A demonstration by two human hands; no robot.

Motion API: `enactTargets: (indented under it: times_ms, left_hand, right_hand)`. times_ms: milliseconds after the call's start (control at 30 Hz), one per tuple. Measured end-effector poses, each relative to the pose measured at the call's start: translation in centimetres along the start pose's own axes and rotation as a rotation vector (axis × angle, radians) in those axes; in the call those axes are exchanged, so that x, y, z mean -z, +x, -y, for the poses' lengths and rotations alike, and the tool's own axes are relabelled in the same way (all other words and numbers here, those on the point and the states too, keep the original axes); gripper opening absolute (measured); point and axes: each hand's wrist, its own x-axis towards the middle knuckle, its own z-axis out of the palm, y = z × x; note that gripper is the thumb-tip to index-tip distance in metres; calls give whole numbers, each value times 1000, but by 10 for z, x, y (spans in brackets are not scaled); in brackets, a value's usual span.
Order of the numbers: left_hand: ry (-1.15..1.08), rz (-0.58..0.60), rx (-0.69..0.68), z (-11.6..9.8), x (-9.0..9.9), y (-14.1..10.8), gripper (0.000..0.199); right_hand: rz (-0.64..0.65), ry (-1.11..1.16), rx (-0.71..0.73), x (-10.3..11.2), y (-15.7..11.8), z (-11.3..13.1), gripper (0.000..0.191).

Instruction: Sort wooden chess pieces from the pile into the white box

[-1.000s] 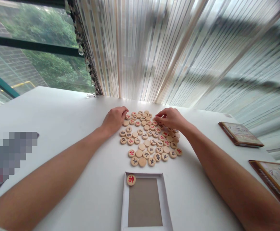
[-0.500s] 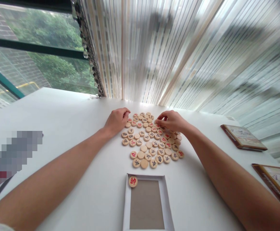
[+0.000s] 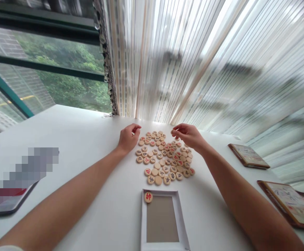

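Observation:
Round wooden Chinese chess pieces (image 3: pixel 159 147) lie spread in a loose, flat cluster on the white table. Some show red or black characters; others are blank side up. Between the thumb and fingers of my right hand (image 3: pixel 189 135) is one chess piece (image 3: pixel 172 132), lifted at the cluster's far right side. My left hand (image 3: pixel 129 138) hovers at the far left edge of the cluster, its fingers curled in and no piece visible in them. Nearer to me is a shallow white box (image 3: pixel 181 218) with a grey-brown bottom. A red-marked piece (image 3: pixel 148 197) rests at its far left corner.
Two flat brown-edged boxes (image 3: pixel 249 156) with pictures on them lie on the right of the table. A partly pixelated dark-edged device (image 3: pixel 23 195) is at the left. String curtains (image 3: pixel 152 69) and a window (image 3: pixel 70 83) border the far side.
My right hand has risen from the cluster with a chess piece between its fingers. My left hand has drawn slightly away from the pieces. The view has tilted and shifted slightly.

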Motion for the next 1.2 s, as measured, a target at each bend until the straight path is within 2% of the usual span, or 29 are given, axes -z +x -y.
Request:
enactTargets:
  times_ms: [100, 267, 367, 500, 633, 800, 967, 1200]
  left_hand:
    - [-134, 51, 32, -19, 2, -9, 22]
    - [-389, 299, 74, -58, 6, -29, 25]
    - [-503, 428, 100, -76, 12, -52, 23]
    - [-581, 533, 141, -88, 22, -87, 25]
    - [-695, 573, 230, -89, 26, -108, 34]
    - [-792, 586, 268, -85, 22, -116, 39]
    - [-813, 563, 260, -89, 20, -122, 30]
    - [-805, 550, 264, -96, 26, -128, 17]
  right_hand:
    - [46, 151, -26, -14, -25, 19, 43]
    - [74, 391, -118, -34, -76, 33, 47]
    - [66, 514, -173, -39, -104, 37, 46]
    - [63, 625, -207, -47, -131, 42, 40]
    - [75, 684, -211, -59, -143, 47, 41]
    - [51, 684, -196, -68, -152, 48, 36]
    - [15, 678, -165, -69, -163, 53, 29]
    - [-24, 713, -151, -72, -167, 57, 19]
